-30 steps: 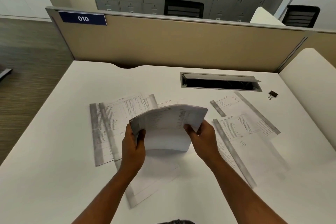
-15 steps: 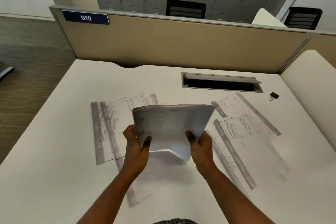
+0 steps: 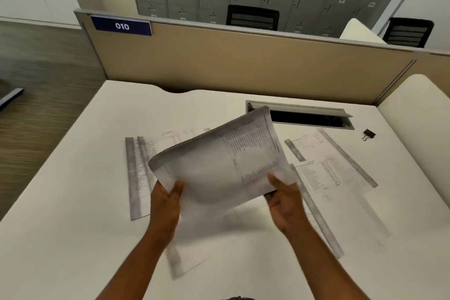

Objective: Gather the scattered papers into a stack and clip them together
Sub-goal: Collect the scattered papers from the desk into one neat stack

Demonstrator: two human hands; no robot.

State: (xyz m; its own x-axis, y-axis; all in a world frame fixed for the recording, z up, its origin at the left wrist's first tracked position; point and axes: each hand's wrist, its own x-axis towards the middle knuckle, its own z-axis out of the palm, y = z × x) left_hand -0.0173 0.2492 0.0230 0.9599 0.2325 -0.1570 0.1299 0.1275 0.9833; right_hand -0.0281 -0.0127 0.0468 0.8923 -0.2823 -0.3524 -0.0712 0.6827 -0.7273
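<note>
Both hands hold a bent bundle of printed papers (image 3: 219,168) above the white desk (image 3: 73,226). My left hand (image 3: 165,204) grips its near left corner and my right hand (image 3: 285,202) grips its near right edge. The bundle tilts up, with its far corner reaching the cable slot. More printed sheets lie flat on the desk: some at the left (image 3: 138,173), some at the right (image 3: 333,173), and one under my forearms (image 3: 194,251). A small black binder clip (image 3: 369,134) rests at the far right of the desk, away from both hands.
An open cable slot (image 3: 316,119) is sunk into the desk's far side. A beige partition (image 3: 243,68) with a "010" sign closes off the back. A white side panel (image 3: 418,117) bounds the right. The desk's left edge drops to a wooden floor.
The held bundle has swung from level to tilted, its far right corner rising toward the cable slot. Both hands keep their grip and have spread slightly apart.
</note>
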